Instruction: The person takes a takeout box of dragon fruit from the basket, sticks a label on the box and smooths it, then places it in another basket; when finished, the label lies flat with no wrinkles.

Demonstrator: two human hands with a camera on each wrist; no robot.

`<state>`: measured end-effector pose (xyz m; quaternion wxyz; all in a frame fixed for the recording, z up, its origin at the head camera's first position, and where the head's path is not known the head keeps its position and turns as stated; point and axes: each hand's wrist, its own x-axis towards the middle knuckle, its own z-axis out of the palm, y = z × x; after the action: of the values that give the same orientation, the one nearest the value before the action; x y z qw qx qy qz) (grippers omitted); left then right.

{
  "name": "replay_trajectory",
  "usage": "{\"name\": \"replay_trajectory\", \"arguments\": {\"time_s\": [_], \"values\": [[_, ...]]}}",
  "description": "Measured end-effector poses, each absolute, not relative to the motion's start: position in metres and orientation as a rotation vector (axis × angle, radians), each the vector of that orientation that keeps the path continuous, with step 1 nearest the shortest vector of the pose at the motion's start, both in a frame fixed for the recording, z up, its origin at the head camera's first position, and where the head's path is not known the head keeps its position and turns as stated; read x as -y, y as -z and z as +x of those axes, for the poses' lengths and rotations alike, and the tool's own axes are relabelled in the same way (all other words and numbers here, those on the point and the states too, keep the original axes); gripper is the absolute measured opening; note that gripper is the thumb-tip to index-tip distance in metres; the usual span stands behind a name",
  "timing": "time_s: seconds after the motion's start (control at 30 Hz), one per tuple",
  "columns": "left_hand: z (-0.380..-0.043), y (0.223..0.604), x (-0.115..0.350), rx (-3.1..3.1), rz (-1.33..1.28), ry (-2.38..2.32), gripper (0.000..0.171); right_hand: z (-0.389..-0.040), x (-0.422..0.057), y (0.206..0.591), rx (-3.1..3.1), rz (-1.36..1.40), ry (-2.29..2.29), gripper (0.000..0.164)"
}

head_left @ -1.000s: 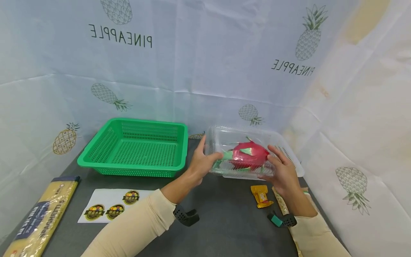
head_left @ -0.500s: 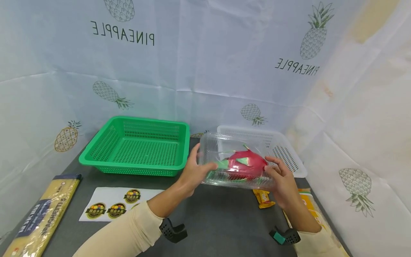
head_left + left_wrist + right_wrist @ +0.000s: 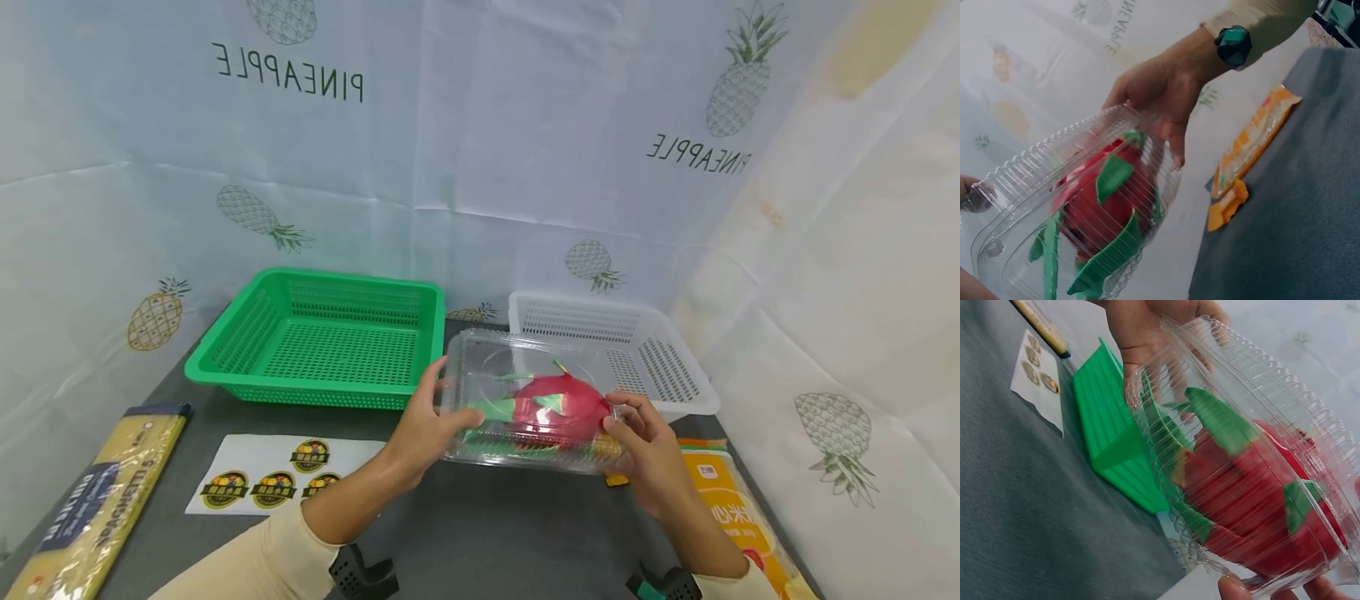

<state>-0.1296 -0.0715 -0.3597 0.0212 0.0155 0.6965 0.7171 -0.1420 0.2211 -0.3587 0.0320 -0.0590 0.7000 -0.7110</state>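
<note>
A clear plastic clamshell box [image 3: 480, 367] is held up above the table between both hands. Inside it lies a red dragon fruit [image 3: 562, 407] with green scales, seen through the ribbed wall in both wrist views. My left hand [image 3: 423, 429] grips the box's left end, thumb on the near side. At the right end my right hand [image 3: 651, 454] pinches the box, with its thumb on the near corner. In the left wrist view the right hand [image 3: 1163, 94] wraps the far end of the box.
A green basket [image 3: 315, 387] stands at back left, a white basket [image 3: 678, 367] at back right. A sticker sheet [image 3: 243, 454] and a spaghetti pack [image 3: 105, 500] lie at left. A yellow bag [image 3: 727, 500] and a small orange packet [image 3: 1227, 205] lie at right.
Both hands have brought the box with the dragon fruit from over the white basket toward the person and slightly left. The white basket now shows more fully.
</note>
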Motion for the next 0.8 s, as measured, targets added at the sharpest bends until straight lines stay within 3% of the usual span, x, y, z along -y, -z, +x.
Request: {"name": "replay_trajectory", "arguments": {"time_s": [0.8], "values": [[-0.086,0.379,0.092,-1.981,0.07,-2.301,0.089,-0.102,-0.204,0.379,-2.222,-0.019,2.194,0.036]]}}
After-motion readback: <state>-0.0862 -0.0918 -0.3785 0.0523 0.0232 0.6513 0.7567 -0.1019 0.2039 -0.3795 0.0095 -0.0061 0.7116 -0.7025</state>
